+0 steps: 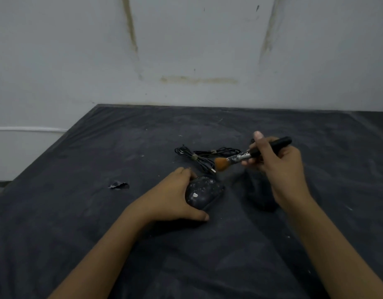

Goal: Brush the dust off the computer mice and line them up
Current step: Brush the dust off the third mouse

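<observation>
A black computer mouse speckled with white dust lies on the dark cloth. My left hand grips its left side, thumb curled round the near end. My right hand holds a brush with a black handle, a dusty metal ferrule and orange bristles. The bristles hang just above and behind the mouse, without touching it. A second black mouse lies to the right, partly hidden under my right hand and wrist. Bundled black cables lie behind the mice.
A dark dusty cloth covers the table. It has a small tear left of my left hand. A stained white wall stands right behind the table's far edge. The table's left edge runs diagonally.
</observation>
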